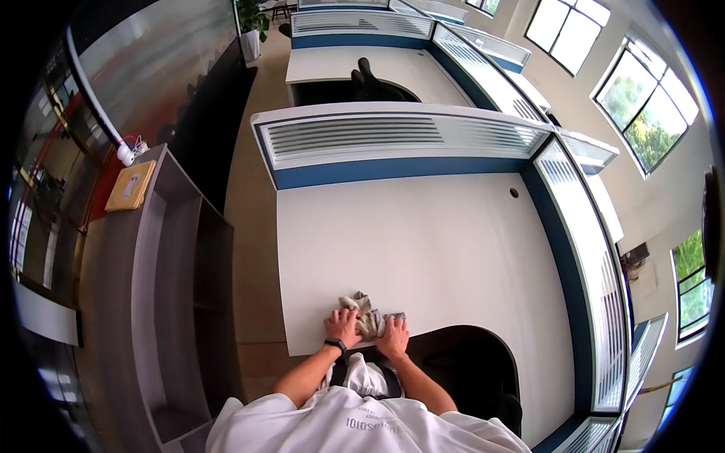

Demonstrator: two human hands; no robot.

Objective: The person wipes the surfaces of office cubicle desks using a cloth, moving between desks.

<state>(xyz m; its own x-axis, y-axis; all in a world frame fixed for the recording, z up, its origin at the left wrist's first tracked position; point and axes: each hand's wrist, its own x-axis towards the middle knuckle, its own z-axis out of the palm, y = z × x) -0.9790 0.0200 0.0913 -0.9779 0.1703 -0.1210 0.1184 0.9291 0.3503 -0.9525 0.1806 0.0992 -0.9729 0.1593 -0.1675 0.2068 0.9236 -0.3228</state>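
A crumpled grey and beige cloth lies bunched on the white desk, close to its front edge. My left hand grips the cloth's left side with curled fingers; a dark watch is on that wrist. On the opposite side, my right hand has its fingers bent over the cloth's right end. Both hands rest at desk height, a short gap apart, with the cloth between them. Parts of the fingertips are hidden in the folds.
Partition panels with blue bases border the desk at the back and right. A dark chair sits at the curved cutout. On the left stands a grey shelf cabinet, bearing a brown envelope. Behind the partition is another desk.
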